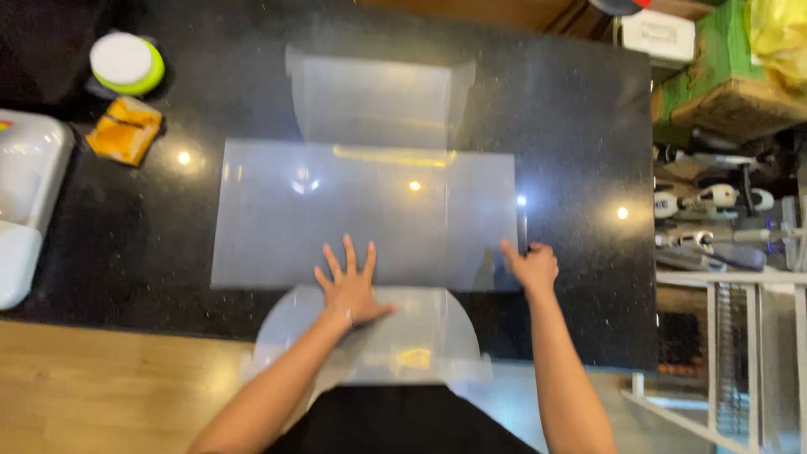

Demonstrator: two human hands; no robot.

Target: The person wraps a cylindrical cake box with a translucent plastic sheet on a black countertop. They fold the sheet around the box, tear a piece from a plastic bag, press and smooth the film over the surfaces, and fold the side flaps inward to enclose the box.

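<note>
a large translucent plastic sheet (361, 210), cut like a flattened box with a wide middle panel and rounded flaps at the far and near ends, lies spread on a black speckled countertop (572, 126). its middle panel sits roughly centred on the counter, the far flap (378, 101) curls up a little, and the near flap (370, 336) hangs over the counter's near edge toward the person. a thin yellowish strip (393, 156) runs along the fold between the far flap and the middle panel.

the left hand (349, 282) lies flat on the sheet with fingers spread, palm down, pressing near the fold where the middle panel meets the near flap; it grips nothing. the right hand (531, 267) is at the sheet's near right corner, fingers curled around the sheet's right edge with the thumb on top.

outward from there, to the far left on the counter stands a round container with a white lid and lime green rim (126, 63), and just near it lies a small orange packet (124, 129). a white glossy appliance (25, 193) sits at the left edge. near the person, left of the arms, is a wooden floor (101, 387). to the right, beyond the counter, stands a white metal rack (731, 353), and far right a green box (714, 59) with a yellow bag (777, 34) on top.
</note>
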